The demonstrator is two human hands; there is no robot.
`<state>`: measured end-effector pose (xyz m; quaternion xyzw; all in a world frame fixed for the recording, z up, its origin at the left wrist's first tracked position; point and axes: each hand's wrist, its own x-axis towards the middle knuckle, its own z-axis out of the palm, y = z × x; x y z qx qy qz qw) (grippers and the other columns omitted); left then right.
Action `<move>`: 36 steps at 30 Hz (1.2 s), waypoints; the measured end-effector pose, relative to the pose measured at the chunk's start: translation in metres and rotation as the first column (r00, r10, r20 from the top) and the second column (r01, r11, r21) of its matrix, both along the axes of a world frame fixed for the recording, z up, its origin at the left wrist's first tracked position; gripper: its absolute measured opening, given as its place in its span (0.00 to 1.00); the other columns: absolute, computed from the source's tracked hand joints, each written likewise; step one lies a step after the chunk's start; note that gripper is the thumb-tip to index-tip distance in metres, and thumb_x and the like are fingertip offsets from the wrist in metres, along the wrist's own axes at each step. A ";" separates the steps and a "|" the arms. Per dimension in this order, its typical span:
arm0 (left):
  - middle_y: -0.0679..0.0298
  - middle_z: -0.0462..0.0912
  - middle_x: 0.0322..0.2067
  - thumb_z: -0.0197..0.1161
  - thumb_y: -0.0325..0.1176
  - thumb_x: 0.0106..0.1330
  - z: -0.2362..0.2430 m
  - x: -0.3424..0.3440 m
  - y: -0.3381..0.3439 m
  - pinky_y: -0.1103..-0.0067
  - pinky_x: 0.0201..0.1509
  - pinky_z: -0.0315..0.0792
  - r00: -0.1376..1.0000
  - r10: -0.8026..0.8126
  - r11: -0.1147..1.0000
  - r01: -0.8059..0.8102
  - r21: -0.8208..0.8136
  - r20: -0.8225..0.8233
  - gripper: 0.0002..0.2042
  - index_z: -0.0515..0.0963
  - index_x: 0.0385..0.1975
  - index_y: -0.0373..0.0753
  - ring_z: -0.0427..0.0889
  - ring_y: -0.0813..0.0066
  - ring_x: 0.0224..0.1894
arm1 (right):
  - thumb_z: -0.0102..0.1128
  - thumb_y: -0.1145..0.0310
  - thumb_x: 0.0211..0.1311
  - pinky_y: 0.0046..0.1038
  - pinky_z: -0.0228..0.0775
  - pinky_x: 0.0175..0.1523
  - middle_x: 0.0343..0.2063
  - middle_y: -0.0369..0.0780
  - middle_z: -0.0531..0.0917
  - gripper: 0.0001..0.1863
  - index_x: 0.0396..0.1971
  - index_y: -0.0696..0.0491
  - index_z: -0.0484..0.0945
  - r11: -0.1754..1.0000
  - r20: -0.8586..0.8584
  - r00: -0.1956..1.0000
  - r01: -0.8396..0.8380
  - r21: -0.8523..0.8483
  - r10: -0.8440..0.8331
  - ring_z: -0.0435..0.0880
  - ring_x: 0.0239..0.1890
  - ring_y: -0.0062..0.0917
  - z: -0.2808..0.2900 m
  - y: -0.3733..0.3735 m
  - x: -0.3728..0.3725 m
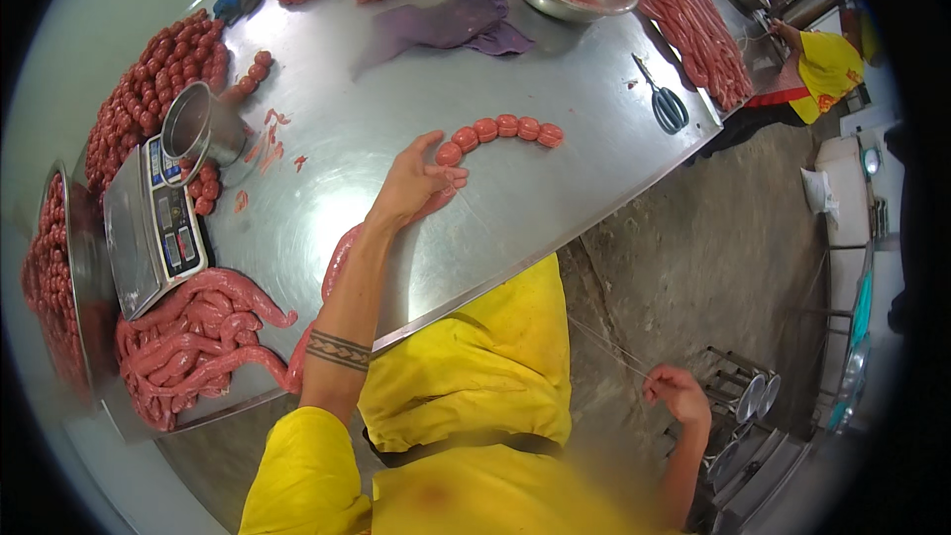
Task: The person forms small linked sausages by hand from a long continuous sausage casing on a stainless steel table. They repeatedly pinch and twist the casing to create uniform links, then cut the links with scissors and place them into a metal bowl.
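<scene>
Metal counter [555,188] seen; clock read from view centre. Sausage chain [507,126] laid at 12 o'clock, six links counted; nearest link met by left hand [411,178], fingers partly spread, whether grip is closed cannot be told. String [614,347] pinched by right hand [679,394], 4 o'clock. Link-tying judged in hand; next move seems to call for string pulled tight. Outward: one purple cloth [456,25], 12; one pair of scissors [668,109], 2; one scale [173,218], 9; unlinked sausage pile [213,337], 8, uncountable.

the left grip [424,176] touches red sausages [507,127] on the shiny surface [584,69]; the right grip [678,394] holds thin string [609,345].
</scene>
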<state>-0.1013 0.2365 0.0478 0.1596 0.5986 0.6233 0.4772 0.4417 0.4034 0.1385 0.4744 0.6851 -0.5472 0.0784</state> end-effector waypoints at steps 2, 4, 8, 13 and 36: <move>0.46 0.89 0.48 0.66 0.17 0.68 -0.007 -0.002 -0.002 0.73 0.64 0.79 0.999 0.029 0.999 -0.031 0.033 0.036 0.40 0.53 0.79 0.30 0.89 0.60 0.53 | 0.51 0.86 0.65 0.29 0.73 0.39 0.30 0.37 0.82 0.10 0.37 0.58 0.81 0.942 0.163 0.978 -0.175 0.285 0.132 0.82 0.32 0.22 -0.016 0.001 0.007; 0.42 0.87 0.47 0.62 0.17 0.71 -0.010 -0.004 -0.003 0.74 0.58 0.82 0.975 0.054 0.993 -0.075 0.092 0.216 0.39 0.50 0.79 0.29 0.89 0.59 0.51 | 0.51 0.84 0.66 0.29 0.72 0.39 0.30 0.36 0.82 0.10 0.38 0.57 0.82 0.999 -0.124 0.992 0.020 -0.039 -0.024 0.81 0.32 0.23 -0.035 0.006 0.020; 0.44 0.84 0.48 0.61 0.22 0.76 -0.010 -0.013 -0.002 0.74 0.53 0.85 0.826 0.109 0.976 -0.195 0.099 0.552 0.35 0.51 0.78 0.28 0.90 0.58 0.49 | 0.53 0.79 0.68 0.29 0.71 0.41 0.28 0.35 0.82 0.08 0.38 0.56 0.83 0.609 -0.279 0.826 0.095 -0.787 -0.490 0.80 0.31 0.26 -0.091 0.026 0.065; 0.47 0.84 0.48 0.61 0.30 0.79 -0.013 0.006 -0.010 0.74 0.50 0.85 0.992 0.005 1.000 -0.006 0.007 0.126 0.32 0.53 0.76 0.31 0.90 0.62 0.45 | 0.52 0.80 0.70 0.34 0.78 0.47 0.63 0.51 0.80 0.30 0.72 0.52 0.73 0.158 -0.261 -0.078 0.619 -0.769 -0.962 0.80 0.44 0.32 -0.167 0.094 0.052; 0.55 0.86 0.36 0.66 0.22 0.68 -0.009 0.017 -0.014 0.70 0.47 0.83 0.992 0.087 0.992 -0.078 -0.101 0.089 0.33 0.59 0.71 0.30 0.89 0.64 0.37 | 0.61 0.80 0.67 0.32 0.77 0.41 0.33 0.41 0.87 0.14 0.50 0.53 0.85 0.806 0.293 0.927 -0.355 0.475 0.236 0.85 0.33 0.32 0.007 0.011 -0.076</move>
